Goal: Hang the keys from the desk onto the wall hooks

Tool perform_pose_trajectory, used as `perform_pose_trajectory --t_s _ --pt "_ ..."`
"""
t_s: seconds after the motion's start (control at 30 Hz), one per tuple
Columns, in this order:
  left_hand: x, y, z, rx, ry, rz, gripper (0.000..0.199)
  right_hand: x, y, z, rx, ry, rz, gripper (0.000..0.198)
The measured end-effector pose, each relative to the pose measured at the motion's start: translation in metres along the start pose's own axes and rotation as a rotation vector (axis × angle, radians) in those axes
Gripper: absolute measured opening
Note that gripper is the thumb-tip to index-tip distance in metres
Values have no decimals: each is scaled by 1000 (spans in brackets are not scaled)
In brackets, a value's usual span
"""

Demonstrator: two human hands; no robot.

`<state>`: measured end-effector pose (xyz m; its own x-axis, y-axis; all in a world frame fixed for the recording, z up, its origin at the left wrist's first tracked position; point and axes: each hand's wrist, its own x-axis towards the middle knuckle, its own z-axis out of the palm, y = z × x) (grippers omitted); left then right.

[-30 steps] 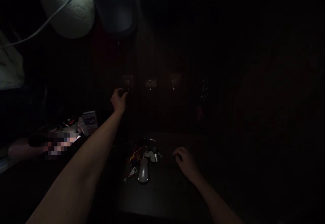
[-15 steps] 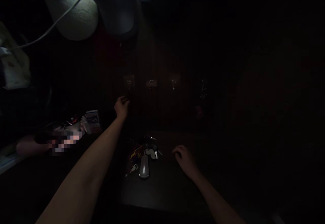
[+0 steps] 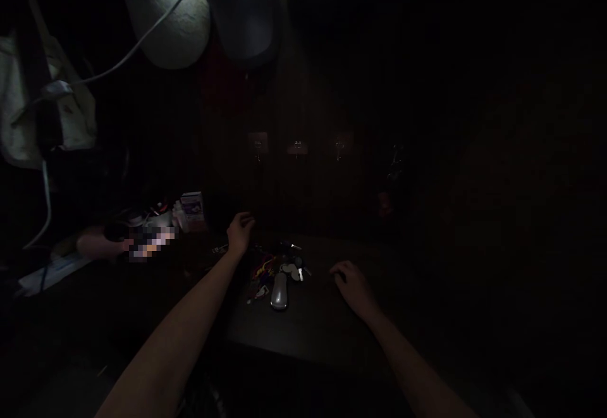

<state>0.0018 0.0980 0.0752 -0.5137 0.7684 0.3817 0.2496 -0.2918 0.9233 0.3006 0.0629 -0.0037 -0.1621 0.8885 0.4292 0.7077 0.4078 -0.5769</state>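
Metal keys (image 3: pixel 300 273) and a grey oval fob (image 3: pixel 279 293) lie on the counter (image 3: pixel 313 323) between the two grips.

To the right of the left grip (image 3: pixel 240 233), and nearer the person, this bunch spreads out with a tangle of multicoloured cord (image 3: pixel 264 271); it lies just left of the right grip (image 3: pixel 353 285) and apart from it. The left grip's fingers are slightly bent, and whether they pinch anything cannot be told in the dimness. The right grip is loosely curled, thumb and fingers parted. Left of the left grip stands a small printed box (image 3: pixel 193 210); farther left, beyond it, hangs a pale bag (image 3: pixel 76 117). The contents of both are hidden.
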Motion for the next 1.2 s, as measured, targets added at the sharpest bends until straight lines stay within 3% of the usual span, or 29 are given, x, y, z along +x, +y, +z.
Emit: perform_pose_trajectory --t_s 0.3,0.53,0.87,1.2 --pt "-38 -21 -24 74 -89 -32 18 0 0 -1 -31 -7 -17 23" --pt "-66 -25 -37 184 -211 37 18 1 1 0 -63 -40 -19 23" --pt "-85 -29 -56 261 -283 69 21 0 -1 0 -83 -26 -12 24" --pt "-106 -23 -55 507 -392 180 26 1 -2 -1 -65 -27 -20 23"
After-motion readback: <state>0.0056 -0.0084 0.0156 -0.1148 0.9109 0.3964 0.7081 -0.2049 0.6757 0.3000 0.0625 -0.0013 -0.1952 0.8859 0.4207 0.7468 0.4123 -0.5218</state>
